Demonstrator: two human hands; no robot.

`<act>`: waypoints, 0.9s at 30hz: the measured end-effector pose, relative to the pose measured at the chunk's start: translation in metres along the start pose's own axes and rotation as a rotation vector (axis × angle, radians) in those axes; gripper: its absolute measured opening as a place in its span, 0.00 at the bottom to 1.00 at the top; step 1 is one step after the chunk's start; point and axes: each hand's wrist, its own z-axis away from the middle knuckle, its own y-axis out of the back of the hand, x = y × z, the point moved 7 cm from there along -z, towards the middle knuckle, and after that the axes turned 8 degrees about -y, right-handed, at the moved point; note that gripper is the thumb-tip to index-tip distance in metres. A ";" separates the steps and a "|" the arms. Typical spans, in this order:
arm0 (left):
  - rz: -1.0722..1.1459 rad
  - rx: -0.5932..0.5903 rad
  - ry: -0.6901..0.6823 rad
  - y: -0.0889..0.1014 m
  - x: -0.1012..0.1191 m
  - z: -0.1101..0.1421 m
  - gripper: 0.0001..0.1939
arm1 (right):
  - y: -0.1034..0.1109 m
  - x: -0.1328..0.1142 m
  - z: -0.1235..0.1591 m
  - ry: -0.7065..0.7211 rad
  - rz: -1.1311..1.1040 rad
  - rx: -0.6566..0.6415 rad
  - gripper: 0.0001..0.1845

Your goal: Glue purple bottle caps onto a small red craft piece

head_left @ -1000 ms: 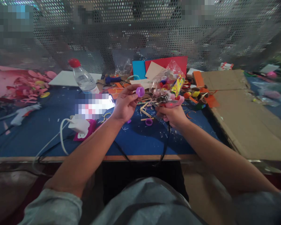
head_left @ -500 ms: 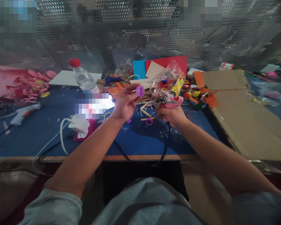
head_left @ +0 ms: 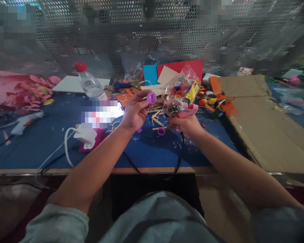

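Note:
Between the thumb and fingers of my left hand [head_left: 136,109] is a small purple bottle cap [head_left: 151,98], held up above the table with its hollow side facing me. My right hand [head_left: 187,125] is wrapped round the handle of a pink hot glue gun [head_left: 188,110], whose small red light shows. Its nozzle end, covered in grey fluff or residue, points left toward the cap without touching it. A black cord [head_left: 181,152] runs down from the handle. On the blue table below lies a second purple cap [head_left: 161,131], near some wooden sticks [head_left: 157,121].
A water bottle with a red lid [head_left: 91,82], a lit phone [head_left: 118,109] and a white charger on a pink power strip [head_left: 97,136] stand left. Another glue gun [head_left: 26,122] lies farther left. Bagged caps [head_left: 178,87] sit behind; cardboard [head_left: 276,135] covers the right.
Almost nothing differs. The purple cap and both hands hold nearly the same place, with only a very slight shift of the right hand and glue gun.

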 end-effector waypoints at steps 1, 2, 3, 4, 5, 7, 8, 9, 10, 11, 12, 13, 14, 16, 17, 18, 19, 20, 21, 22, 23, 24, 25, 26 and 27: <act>0.001 0.001 -0.001 0.000 0.000 0.000 0.19 | 0.000 0.000 0.000 -0.007 0.002 -0.002 0.21; -0.002 0.004 -0.003 0.000 0.000 0.000 0.19 | 0.000 0.000 0.001 -0.011 0.004 -0.001 0.21; -0.007 0.007 -0.005 0.000 0.000 0.000 0.18 | 0.000 0.000 0.001 -0.013 0.005 -0.003 0.21; -0.013 0.009 -0.008 0.000 0.000 0.000 0.18 | -0.001 0.000 0.001 -0.010 0.006 -0.007 0.22; -0.016 0.009 -0.009 0.000 0.000 0.000 0.18 | -0.001 0.000 0.002 -0.007 0.006 -0.014 0.23; -0.008 0.008 -0.008 0.000 -0.001 0.000 0.19 | -0.002 0.000 0.002 -0.005 -0.001 -0.023 0.25; -0.001 0.008 -0.007 -0.001 -0.001 0.000 0.19 | -0.002 0.000 0.002 -0.006 -0.003 -0.025 0.26; 0.004 0.009 -0.005 -0.001 -0.001 0.000 0.19 | -0.002 0.000 0.002 -0.009 -0.003 -0.025 0.26; 0.005 0.012 -0.003 -0.001 -0.002 0.000 0.19 | -0.002 0.001 0.002 -0.012 0.000 -0.024 0.27; 0.002 0.017 -0.002 0.000 -0.002 0.000 0.19 | -0.002 0.002 0.002 -0.015 0.004 -0.022 0.27; -0.002 0.022 -0.001 0.000 -0.002 0.000 0.19 | -0.001 0.002 0.002 -0.016 0.010 -0.021 0.27; -0.007 0.028 -0.001 0.000 -0.003 0.000 0.19 | -0.001 0.003 0.001 -0.016 0.014 -0.023 0.27; -0.011 0.032 0.000 0.001 -0.003 0.000 0.19 | -0.001 0.003 0.001 -0.011 0.018 -0.028 0.26; -0.015 0.034 -0.004 0.001 -0.004 0.001 0.18 | 0.000 0.003 0.001 0.002 0.026 -0.034 0.23; -0.014 0.030 -0.007 0.001 -0.004 0.001 0.18 | 0.000 0.003 0.001 0.005 0.030 -0.035 0.22; -0.012 0.026 -0.010 0.001 -0.004 0.001 0.18 | 0.001 0.004 0.001 0.004 0.030 -0.034 0.21; -0.007 0.023 -0.011 0.000 -0.004 0.002 0.18 | 0.001 0.004 0.000 0.004 0.025 -0.034 0.21; 0.000 0.021 -0.011 0.000 -0.004 0.002 0.18 | 0.001 0.004 0.000 0.003 0.017 -0.034 0.22; 0.006 0.020 -0.009 -0.001 -0.004 0.002 0.18 | 0.001 0.005 0.000 0.003 0.008 -0.038 0.22; 0.009 0.021 -0.006 -0.001 -0.004 0.003 0.18 | 0.001 0.005 0.000 0.004 0.000 -0.043 0.23; 0.008 0.022 -0.001 -0.001 -0.004 0.003 0.18 | 0.001 0.006 0.000 0.003 -0.005 -0.046 0.25; 0.004 0.024 0.003 -0.001 -0.004 0.003 0.19 | 0.002 0.006 0.000 0.002 -0.004 -0.046 0.25; -0.004 0.027 0.007 -0.001 -0.005 0.003 0.19 | 0.002 0.007 0.000 0.000 0.003 -0.048 0.26; -0.012 0.030 0.010 -0.001 -0.005 0.003 0.19 | 0.001 0.007 0.001 0.002 0.012 -0.049 0.25; -0.019 0.033 0.010 -0.001 -0.005 0.003 0.19 | 0.001 0.006 0.001 0.007 0.023 -0.053 0.25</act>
